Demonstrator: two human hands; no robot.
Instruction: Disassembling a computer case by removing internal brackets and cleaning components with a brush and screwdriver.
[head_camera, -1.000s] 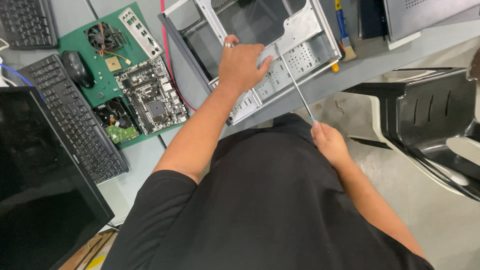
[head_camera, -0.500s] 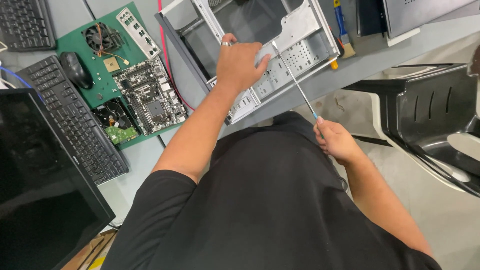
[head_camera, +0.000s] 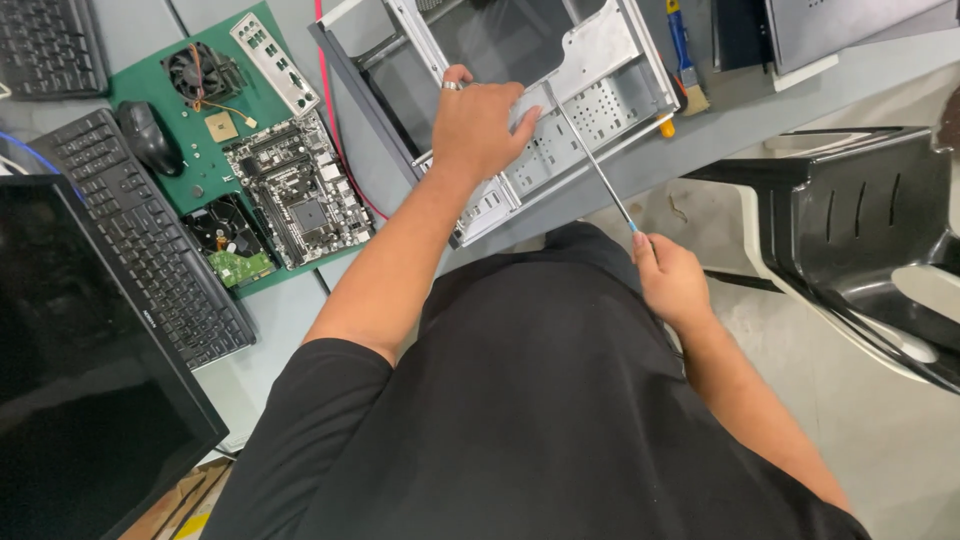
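Left hand (head_camera: 478, 125) lies flat, fingers spread, on the near edge of the open metal PC case (head_camera: 560, 110) at the tabletop (head_camera: 740, 110) edge. Right hand (head_camera: 672, 282) is closed round a long screwdriver (head_camera: 590, 155), shaft angled up w/ tip inside the case. Motherboard (head_camera: 300, 190) sits on a green mat (head_camera: 150, 95) to the left, well apart.

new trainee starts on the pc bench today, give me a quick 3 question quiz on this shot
1. True or false: the left hand rests on the open metal computer case.
2. What does the right hand hold? A) brush B) long screwdriver C) mouse
3. Fill in: the motherboard lies on a ____ mat.

Key: 1 true. 2 B, the long screwdriver, its tip reaching into the case. 3 green.
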